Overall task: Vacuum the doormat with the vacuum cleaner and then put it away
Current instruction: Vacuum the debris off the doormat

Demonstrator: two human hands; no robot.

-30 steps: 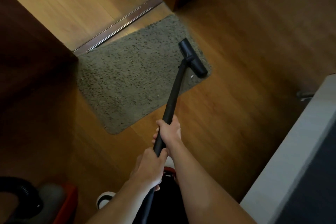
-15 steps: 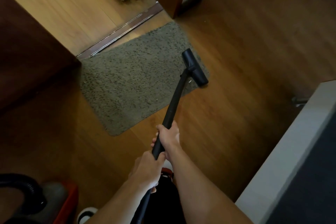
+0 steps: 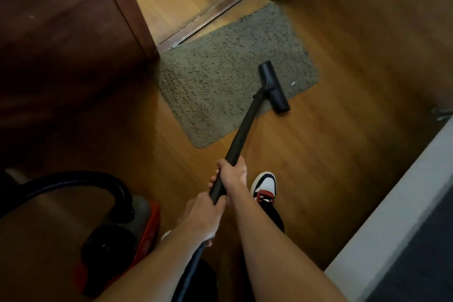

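A grey-brown shaggy doormat point(image 3: 220, 81) lies on the wooden floor in front of a doorway. The black vacuum wand point(image 3: 245, 125) runs from my hands up to the black floor nozzle point(image 3: 273, 86), which rests on the mat's near right edge, its lower end over bare floor. My right hand point(image 3: 231, 171) grips the wand higher up. My left hand point(image 3: 204, 216) grips it lower, just behind. The red and grey vacuum body point(image 3: 137, 228) with its black ribbed hose point(image 3: 73, 179) stands at the lower left.
A dark wooden door point(image 3: 61, 44) stands at the left. A metal threshold strip point(image 3: 208, 19) crosses the doorway behind the mat. My white, black and red shoe point(image 3: 264, 186) is on the floor. A white ledge point(image 3: 392, 228) borders the right.
The nozzle has slid back toward the mat's near edge, partly onto the floor. The view has shifted, bringing the vacuum body, the hose and my shoe into sight.
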